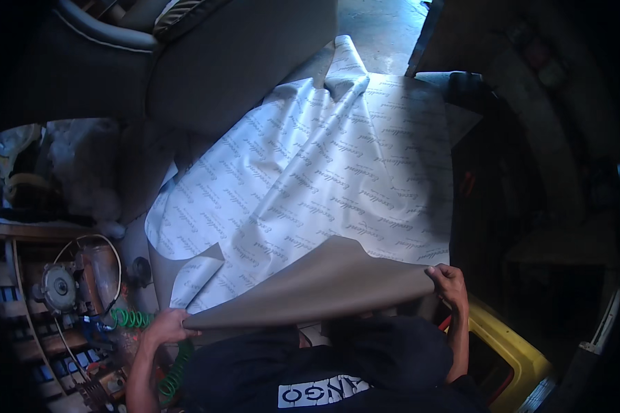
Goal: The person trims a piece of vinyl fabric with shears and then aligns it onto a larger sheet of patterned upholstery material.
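Observation:
A large sheet of material (337,165), white with grey printing on one face, is spread out and wrinkled before me, its far tip raised in a fold. Along the near edge it folds over to show its brown-grey face (324,289). My left hand (164,325) grips that folded edge at the lower left, fingers closed on it. My right hand (448,286) pinches the right corner of the same fold, near my dark-clothed lap.
Dark padded panels (234,62) rise at the upper left. A workbench (41,227) with white fluffy stuffing, a coiled green hose (127,318) and machinery is on the left. A yellow frame (517,358) stands at the lower right, dark shelving (537,255) beyond it.

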Motion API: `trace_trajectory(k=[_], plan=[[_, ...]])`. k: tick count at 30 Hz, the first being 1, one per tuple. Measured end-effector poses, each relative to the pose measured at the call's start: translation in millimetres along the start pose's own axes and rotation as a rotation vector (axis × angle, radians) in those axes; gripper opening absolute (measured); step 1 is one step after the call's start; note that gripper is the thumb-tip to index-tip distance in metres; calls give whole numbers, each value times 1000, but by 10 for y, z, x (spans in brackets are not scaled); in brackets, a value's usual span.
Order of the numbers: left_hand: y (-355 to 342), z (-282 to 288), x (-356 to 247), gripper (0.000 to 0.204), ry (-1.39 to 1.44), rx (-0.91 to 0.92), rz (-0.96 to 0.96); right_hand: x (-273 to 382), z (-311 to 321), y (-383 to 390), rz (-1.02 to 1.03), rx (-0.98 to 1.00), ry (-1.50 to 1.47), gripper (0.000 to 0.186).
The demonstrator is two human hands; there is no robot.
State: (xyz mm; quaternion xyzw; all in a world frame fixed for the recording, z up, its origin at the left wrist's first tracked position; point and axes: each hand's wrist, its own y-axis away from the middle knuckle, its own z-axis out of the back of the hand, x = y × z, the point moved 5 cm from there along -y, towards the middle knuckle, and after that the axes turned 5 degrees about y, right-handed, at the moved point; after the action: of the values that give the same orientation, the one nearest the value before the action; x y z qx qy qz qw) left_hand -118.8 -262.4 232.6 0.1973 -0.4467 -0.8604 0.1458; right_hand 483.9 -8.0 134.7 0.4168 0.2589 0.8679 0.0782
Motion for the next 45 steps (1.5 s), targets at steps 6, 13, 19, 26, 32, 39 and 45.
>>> trace_trajectory(k=[6,13,19,26,32,39,45], plan=[[-63,-68,-68,40,153,-188,-112,185,-38,-85,-132,134,67,31],[-23,-677,451,121,518,-11,292,221,-191,43,-229,450,256,59],[-157,-1457,429,91,1311,-270,1047,318,-305,189,-313,704,357,45],[-475,-1758,322,50,445,-463,646,706,-441,-148,10,590,426,35],[-604,114,-1707,83,704,-682,-644,2495,-1230,118,834,823,109,18],[-257,715,-2126,26,654,-268,-830,3177,-1248,117,915,915,478,79],[678,986,-1478,19,520,-363,-793,2034,-706,-1607,933,239,1020,34]])
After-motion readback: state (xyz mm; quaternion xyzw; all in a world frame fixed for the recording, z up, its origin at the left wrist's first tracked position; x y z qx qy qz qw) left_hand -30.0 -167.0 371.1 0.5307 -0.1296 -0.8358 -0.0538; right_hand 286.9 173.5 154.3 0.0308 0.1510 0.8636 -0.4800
